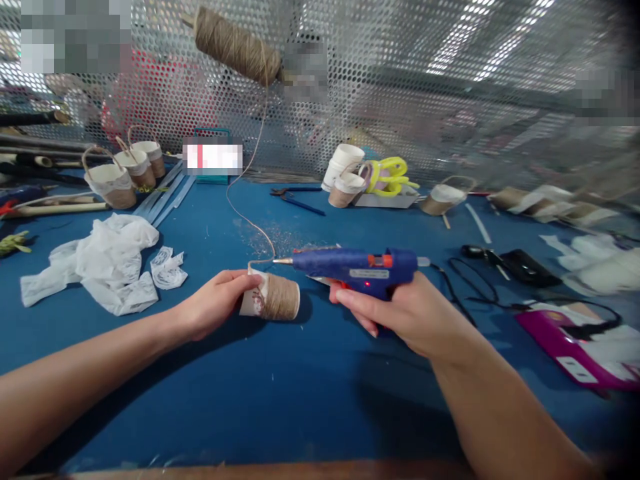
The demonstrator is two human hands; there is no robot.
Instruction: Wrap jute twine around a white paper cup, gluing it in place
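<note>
My left hand [220, 300] grips a paper cup [283, 298] by one end, and the cup lies on its side. Brown twine is wound round much of the cup; a printed white band is bare near my fingers. My right hand [395, 307] is closed on the handle of a blue hot glue gun [350, 263], whose red light is lit. The gun's metal nozzle points left, just above the cup by the twine. From the cup, a loose strand of twine [250, 223] runs up to a large spool [237, 47] on the mesh.
White lace [115, 260] and small wrapped baskets [113, 185] are on the left. Pliers [297, 197], stacked cups [345, 163] and yellow-handled scissors [390, 175] lie at the back. A black cord [450, 287] and a purple packet [555, 347] are on the right.
</note>
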